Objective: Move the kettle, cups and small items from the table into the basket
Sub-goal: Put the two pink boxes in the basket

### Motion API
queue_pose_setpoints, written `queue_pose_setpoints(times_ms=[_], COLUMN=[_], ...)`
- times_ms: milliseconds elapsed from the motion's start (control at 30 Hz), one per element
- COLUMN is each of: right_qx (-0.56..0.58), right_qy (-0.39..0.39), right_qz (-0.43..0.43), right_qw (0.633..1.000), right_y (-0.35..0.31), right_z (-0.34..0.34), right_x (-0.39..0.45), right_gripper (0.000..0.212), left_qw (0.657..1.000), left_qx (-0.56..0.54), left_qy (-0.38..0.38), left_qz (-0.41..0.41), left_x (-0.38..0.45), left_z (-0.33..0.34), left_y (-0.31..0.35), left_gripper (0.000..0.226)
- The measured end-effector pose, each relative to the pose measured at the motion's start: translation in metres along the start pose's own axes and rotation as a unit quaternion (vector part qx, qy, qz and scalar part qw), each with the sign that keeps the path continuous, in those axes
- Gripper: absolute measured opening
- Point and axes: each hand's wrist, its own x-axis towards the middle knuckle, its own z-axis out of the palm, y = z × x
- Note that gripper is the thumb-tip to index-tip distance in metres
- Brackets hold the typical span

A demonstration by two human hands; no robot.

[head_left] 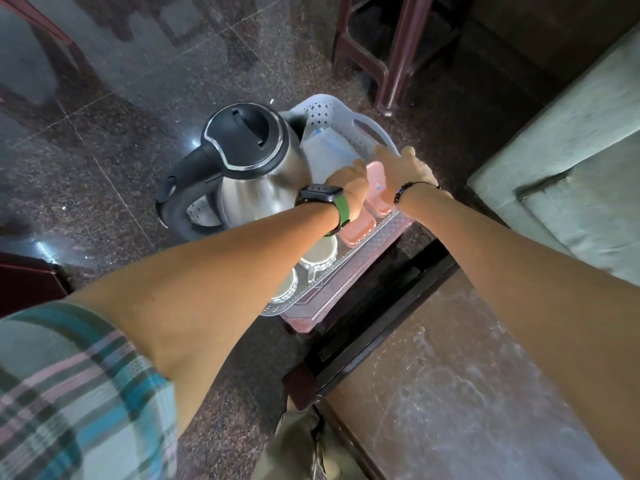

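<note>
A steel kettle (256,168) with a black lid and handle stands in the left part of the pale perforated basket (327,110). Two cups (320,252) sit at the basket's near end under my left forearm. A white container (327,155) lies at the far end. Pink lidded boxes (360,230) rest along the right side. My left hand (349,183) and my right hand (403,171) are both on the upper pink box (375,183) inside the basket; my fingers curl around its edges.
The basket sits on a small pink stool (311,317) beside a dark glass-topped table (450,368). A greenish sofa (571,161) is at the right, a maroon plastic chair (391,57) behind. The floor is dark speckled tile.
</note>
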Motion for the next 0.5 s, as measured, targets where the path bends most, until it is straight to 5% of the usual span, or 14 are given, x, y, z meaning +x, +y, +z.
queue_pose_setpoints(times_ms=[500], right_qx=[0.105], right_qy=[0.054], right_qz=[0.206], right_qw=[0.971], right_y=[0.121], right_z=[-0.057], right_x=[-0.171], right_gripper=[0.054], left_qw=[0.980], left_qx=[-0.066], left_qy=[-0.031], left_qz=[0.188], left_x=[-0.089], left_z=[-0.042], left_y=[0.157], left_gripper=[0.049])
